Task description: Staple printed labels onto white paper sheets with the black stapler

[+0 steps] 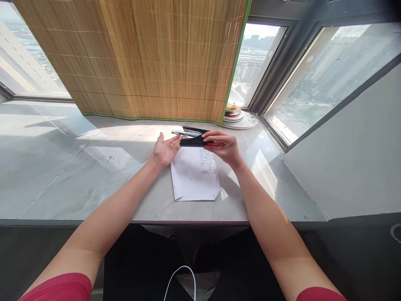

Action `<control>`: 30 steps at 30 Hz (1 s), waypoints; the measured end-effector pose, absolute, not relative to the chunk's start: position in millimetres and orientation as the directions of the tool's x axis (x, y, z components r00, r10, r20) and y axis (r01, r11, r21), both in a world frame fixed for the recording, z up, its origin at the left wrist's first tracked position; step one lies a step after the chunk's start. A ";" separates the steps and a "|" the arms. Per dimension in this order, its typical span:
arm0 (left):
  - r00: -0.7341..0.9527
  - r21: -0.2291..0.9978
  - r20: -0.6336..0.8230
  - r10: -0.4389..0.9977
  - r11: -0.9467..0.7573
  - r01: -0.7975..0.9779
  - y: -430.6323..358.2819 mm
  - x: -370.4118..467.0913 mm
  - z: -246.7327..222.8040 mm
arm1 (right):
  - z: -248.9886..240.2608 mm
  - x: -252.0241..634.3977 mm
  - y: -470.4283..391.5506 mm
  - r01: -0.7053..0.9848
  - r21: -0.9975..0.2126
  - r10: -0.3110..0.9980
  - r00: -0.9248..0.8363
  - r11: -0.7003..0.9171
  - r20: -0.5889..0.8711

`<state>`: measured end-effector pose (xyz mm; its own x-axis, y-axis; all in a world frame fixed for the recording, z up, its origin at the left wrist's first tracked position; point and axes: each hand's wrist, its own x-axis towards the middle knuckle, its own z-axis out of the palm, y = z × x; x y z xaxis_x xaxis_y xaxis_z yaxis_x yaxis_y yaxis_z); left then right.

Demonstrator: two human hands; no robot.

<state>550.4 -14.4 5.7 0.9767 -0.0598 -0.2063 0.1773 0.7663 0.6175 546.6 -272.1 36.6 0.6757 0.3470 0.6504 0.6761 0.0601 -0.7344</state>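
A black stapler, its top swung up from the metal staple channel, is raised above the worktop. My right hand grips it at the right end. Beside its left end, my left hand is palm up with the fingers spread; nothing shows in the palm, and the fingertips are close to the stapler, though touching or not I cannot tell. Below both hands lie white paper sheets with small printed or written marks at the upper right and a folded lower left corner.
The grey marble worktop ends at a front edge near my body. A bamboo blind hangs behind the hands. Stacked plates stand by the window corner at the back right. A white cable loops below the edge.
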 end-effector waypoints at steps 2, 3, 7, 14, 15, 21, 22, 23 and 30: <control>0.975 0.600 -0.213 -0.067 0.779 0.185 -13.2 551.1 5.4 | 35.6 544.2 -268.3 0.705 -0.709 0.360 0.657 0.018 0.663; 0.974 0.592 -0.216 -0.070 0.783 0.188 -13.0 551.1 5.6 | 35.0 543.6 -266.7 0.711 -0.703 0.363 0.655 0.002 0.663; 0.974 0.579 -0.219 -0.062 0.795 0.181 -14.6 547.8 9.0 | 32.9 546.2 -264.7 0.674 -0.738 0.304 0.695 0.042 0.652; 0.980 0.643 -0.090 0.178 0.762 -0.079 -14.0 548.6 11.1 | 20.3 568.4 -281.1 0.265 -0.899 0.212 0.912 0.349 0.350; 0.969 0.665 -0.071 0.235 0.735 -0.130 -12.3 550.3 10.4 | 18.3 570.6 -283.4 0.191 -0.914 0.239 0.928 0.357 0.287; 0.905 0.716 0.069 0.419 0.611 -0.337 0.3 551.8 13.6 | 8.1 574.7 -281.6 -0.151 -0.939 0.431 0.902 0.310 -0.002; 0.904 0.709 0.091 0.419 0.610 -0.354 0.9 549.9 15.9 | 5.8 575.1 -279.6 -0.190 -0.933 0.442 0.896 0.306 -0.037; 0.905 0.706 0.108 0.412 0.609 -0.362 0.7 547.7 18.4 | 3.4 575.7 -277.9 -0.226 -0.926 0.448 0.891 0.303 -0.071; 0.967 0.725 0.110 0.232 0.646 -0.238 -17.6 530.2 34.8 | -7.4 581.2 -277.6 -0.371 -0.879 0.410 0.882 0.299 -0.233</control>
<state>530.2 -17.6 34.8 0.9665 0.2317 0.1102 -0.2376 0.6460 0.7254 581.2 -277.6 -7.4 0.8818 0.4103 -0.2325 -0.3710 0.2991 -0.8791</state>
